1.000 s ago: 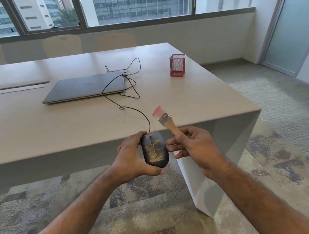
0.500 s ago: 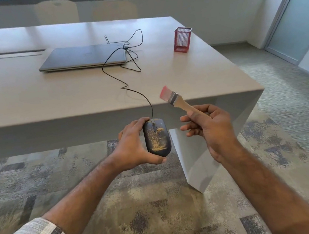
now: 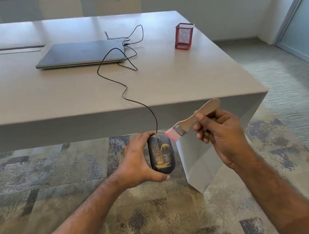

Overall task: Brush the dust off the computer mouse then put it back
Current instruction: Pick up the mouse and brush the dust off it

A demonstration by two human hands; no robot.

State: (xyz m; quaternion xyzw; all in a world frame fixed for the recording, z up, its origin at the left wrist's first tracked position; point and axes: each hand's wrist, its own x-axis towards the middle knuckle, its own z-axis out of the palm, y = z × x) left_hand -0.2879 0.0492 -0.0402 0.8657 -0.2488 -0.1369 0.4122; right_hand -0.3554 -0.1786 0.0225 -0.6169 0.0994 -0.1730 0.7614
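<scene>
Mouse: a black computer mouse [image 3: 161,153] held in the air over the carpet [image 3: 84,216], just off the near edge of the table [image 3: 47,96]. Its long axis runs near to far, with the cable end pointing away toward the table and the rounded rear toward the person. Yellowish dust lies on its top, thickest near the wheel and at the rear.
Cable: the black cable [image 3: 126,93] leaves the mouse's far end, rises over the table edge and loops back to the closed laptop [image 3: 81,53].
Left hand: the left hand [image 3: 136,163] cups the mouse from its left side, fingers curled over the far end and thumb under the near end.
Right hand: the right hand [image 3: 219,129] is closed around the wooden handle of the brush [image 3: 188,122], pinching it between thumb and fingers.
Brush: long axis slants from upper right down to lower left. The pink bristles point at the mouse's far right corner, touching it or just beside it; contact cannot be told.
Table, far right: a red mesh pen holder [image 3: 184,36] stands upright, well apart from the laptop.
</scene>
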